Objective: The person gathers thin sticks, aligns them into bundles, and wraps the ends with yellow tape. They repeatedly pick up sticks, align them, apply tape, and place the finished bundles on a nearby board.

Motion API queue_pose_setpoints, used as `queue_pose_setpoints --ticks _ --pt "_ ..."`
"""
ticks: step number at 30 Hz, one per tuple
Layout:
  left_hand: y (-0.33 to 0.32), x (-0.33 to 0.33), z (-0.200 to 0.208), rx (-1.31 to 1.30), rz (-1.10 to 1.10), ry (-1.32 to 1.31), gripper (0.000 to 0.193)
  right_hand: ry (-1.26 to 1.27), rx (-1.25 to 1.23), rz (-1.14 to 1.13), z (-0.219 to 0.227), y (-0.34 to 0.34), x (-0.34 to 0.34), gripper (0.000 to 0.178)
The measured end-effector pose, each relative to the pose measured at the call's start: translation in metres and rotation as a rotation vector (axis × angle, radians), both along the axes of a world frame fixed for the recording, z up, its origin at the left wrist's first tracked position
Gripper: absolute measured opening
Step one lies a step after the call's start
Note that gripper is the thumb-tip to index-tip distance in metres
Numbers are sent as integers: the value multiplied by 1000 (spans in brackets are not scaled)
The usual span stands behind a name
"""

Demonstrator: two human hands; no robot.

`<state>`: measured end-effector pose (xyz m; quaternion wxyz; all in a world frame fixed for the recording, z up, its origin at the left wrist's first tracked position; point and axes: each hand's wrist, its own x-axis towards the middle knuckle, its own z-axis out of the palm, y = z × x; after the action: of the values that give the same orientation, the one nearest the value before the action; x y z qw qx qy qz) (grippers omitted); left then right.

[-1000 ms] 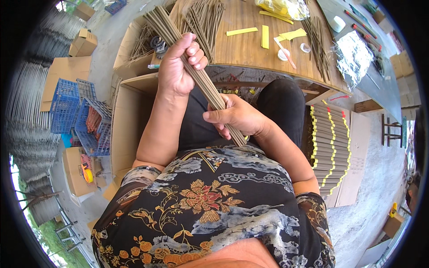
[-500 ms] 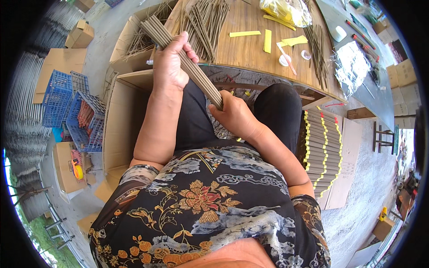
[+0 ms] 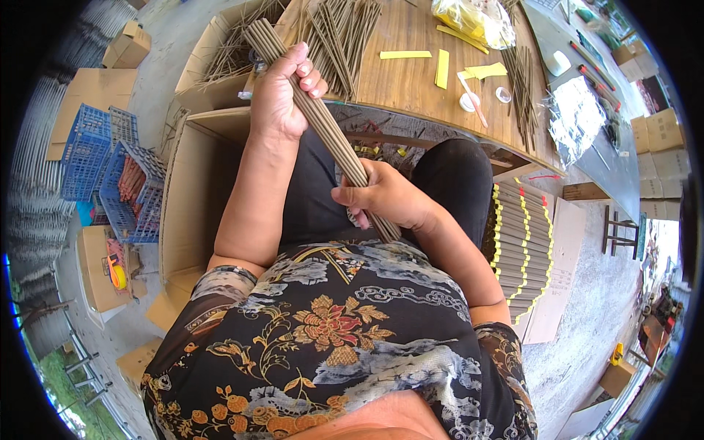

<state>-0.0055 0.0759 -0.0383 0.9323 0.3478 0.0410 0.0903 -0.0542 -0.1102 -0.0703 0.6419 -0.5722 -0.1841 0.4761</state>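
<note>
Wooden table (image 3: pixel 400 81) ahead, and from afar I'd want left hand (image 3: pixel 279 103) and right hand (image 3: pixel 387 194), both gripping the stick bundle (image 3: pixel 327 130), evenly snug

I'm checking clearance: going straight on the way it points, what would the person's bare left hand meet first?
Beyond the bundle of thin brown sticks it grips, the left hand would probably meet the loose brown sticks heaped on the brown wooden table. Depth is unclear; it might pass above them.

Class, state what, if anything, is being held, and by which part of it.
A bundle of thin brown sticks: left grip toward its far end, right grip toward its near end.
</note>
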Motion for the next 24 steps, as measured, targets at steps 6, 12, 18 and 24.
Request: queue_pose_setpoints --ticks 6,12,18,24 --pt "-13 -3 1 294 279 135 13 -938 -376 -331 -27 8 -6 24" --pt "-5 -12 -8 9 -112 72 11 -122 -90 -100 -9 2 -7 19" --pt "-7 -9 11 20 -85 -10 7 -444 -188 -170 -5 7 -7 25" --pt "0 -9 4 -51 -223 -104 8 -220 -107 -87 -1 4 -8 24"
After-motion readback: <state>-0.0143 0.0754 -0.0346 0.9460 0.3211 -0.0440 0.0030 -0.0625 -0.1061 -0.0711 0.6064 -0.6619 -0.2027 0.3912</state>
